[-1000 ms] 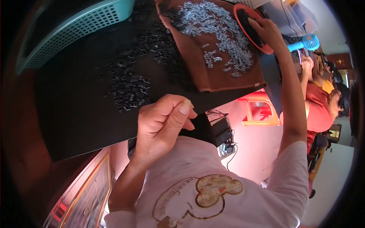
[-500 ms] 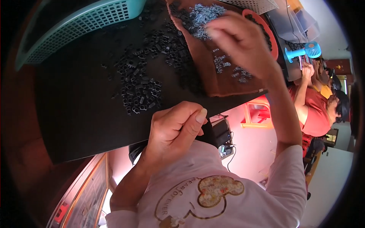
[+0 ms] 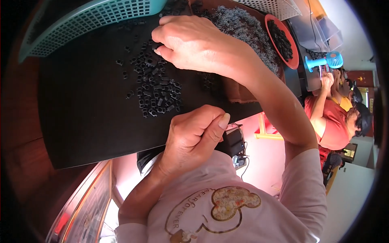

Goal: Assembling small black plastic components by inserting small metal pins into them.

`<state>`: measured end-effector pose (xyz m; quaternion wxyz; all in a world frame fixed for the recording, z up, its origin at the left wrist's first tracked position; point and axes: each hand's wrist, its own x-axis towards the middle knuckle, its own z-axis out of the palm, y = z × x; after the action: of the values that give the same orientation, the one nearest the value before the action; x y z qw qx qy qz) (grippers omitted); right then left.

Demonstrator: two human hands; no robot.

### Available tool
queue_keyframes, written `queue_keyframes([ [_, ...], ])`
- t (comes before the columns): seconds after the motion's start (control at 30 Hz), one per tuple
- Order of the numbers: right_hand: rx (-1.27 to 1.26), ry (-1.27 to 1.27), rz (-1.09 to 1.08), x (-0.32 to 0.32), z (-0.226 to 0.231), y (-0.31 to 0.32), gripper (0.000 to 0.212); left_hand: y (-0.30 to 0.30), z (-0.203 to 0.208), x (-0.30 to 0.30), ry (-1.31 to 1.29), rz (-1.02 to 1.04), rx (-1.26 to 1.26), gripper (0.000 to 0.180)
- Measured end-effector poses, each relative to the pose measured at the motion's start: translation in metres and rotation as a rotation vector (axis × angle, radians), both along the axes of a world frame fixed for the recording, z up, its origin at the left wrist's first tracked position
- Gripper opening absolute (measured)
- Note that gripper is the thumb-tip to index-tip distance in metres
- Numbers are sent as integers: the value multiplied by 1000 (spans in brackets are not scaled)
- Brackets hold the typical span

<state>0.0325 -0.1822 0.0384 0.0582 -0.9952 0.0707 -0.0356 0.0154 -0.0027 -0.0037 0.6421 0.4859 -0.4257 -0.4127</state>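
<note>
My left hand (image 3: 198,131) is closed in a fist at the table's near edge, thumb pressed on the curled fingers; whatever lies inside is hidden. Farther out, my right hand (image 3: 186,42) reaches over a spread of small black plastic parts (image 3: 156,89). Its thumb and fingertips pinch a small black plastic part (image 3: 155,45), of which only a dark bit shows. Beneath and behind the right forearm lie many small shiny metal pieces (image 3: 239,24) on a brown cloth (image 3: 241,92).
A green perforated basket (image 3: 93,22) stands at the far left of the black table (image 3: 89,121). A red bowl (image 3: 295,60) of dark parts, a white perforated basket (image 3: 271,8) and a blue fan (image 3: 334,60) are at the right. A person in a red shirt (image 3: 330,125) sits beyond.
My right hand has moved left from the metal pieces to the black parts, and its fingers now pinch one. The left fist has shifted slightly right and stays closed.
</note>
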Motion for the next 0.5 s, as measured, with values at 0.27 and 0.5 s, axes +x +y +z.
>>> queue_keyframes([
  [0.27,66,-24,28,-1,0,-1,14,-1,0,1,6,-5,-10,18],
  [0.5,60,-74,34,-9,-4,-1,17,0,4,-2,11,4,21,19],
])
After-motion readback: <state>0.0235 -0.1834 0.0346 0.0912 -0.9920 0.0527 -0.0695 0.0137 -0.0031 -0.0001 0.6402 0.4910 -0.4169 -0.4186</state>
